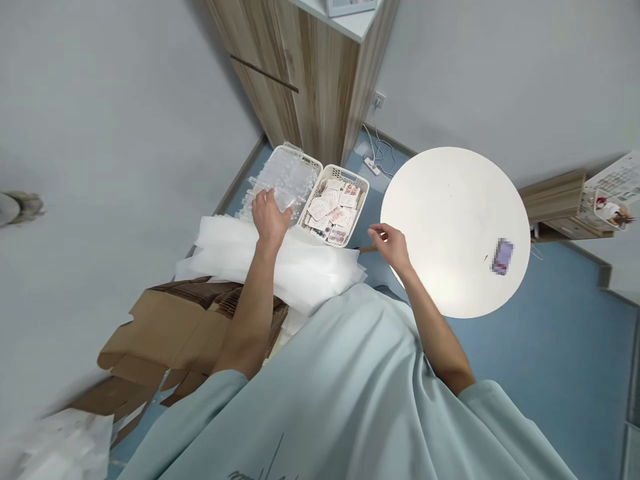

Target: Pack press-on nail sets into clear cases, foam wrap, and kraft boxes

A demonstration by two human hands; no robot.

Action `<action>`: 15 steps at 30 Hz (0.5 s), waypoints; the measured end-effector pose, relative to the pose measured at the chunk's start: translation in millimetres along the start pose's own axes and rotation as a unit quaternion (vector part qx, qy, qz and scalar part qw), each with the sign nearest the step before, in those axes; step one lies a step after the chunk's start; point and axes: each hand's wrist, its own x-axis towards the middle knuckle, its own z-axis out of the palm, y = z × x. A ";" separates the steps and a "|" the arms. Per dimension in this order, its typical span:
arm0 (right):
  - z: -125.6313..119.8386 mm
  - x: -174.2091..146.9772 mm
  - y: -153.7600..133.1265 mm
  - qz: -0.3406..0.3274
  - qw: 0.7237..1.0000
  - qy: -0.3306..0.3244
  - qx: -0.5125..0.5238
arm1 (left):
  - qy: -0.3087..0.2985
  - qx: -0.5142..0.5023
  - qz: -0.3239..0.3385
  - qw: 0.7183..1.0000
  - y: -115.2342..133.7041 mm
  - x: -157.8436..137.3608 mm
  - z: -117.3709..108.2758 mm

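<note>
My left hand (271, 219) reaches over a white basket (318, 160) piled with clear plastic boxes (290, 172). Its fingers and thumb are bent around the edges of one clear plastic box (284, 199) on the near side of the pile. Beside that basket stands a second white basket (364, 193), full of small printed cards (327, 205), some with reddish or dark pieces on them. My right hand (391, 248) hovers by the left edge of the round white table (450, 200). Its fingers are loosely curled and apart, and I see nothing in them.
White foam sheets (235, 250) lie in front of the baskets, with folded brown cardboard boxes (175, 327) to the left. A wooden cabinet (320, 80) rises behind. A blurred purple item (503, 257) lies on the table. A power strip (372, 166) with cables is on the floor.
</note>
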 end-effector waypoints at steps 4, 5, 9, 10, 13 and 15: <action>5.1 -1.8 -2.4 0.002 1.000 -0.002 -0.001 | -0.028 0.028 -0.001 0.999 -8.2 9.5 3.3; 5.3 -3.0 -1.5 0.005 1.000 -0.002 0.000 | -0.028 0.033 0.001 0.999 -9.4 9.6 4.5; 4.7 -8.2 4.8 0.020 1.000 0.000 0.002 | -0.027 0.040 0.007 0.999 -11.7 8.9 8.5; 4.3 -9.3 6.9 0.022 1.000 0.001 0.002 | -0.027 0.041 0.007 0.999 -11.4 9.1 8.7; 2.3 -11.6 12.8 0.025 1.000 0.005 0.007 | -0.022 0.047 -0.002 0.999 -6.1 9.9 5.5; -0.1 -13.4 15.4 0.027 1.000 0.007 0.015 | -0.014 0.044 -0.004 0.999 3.0 7.9 0.9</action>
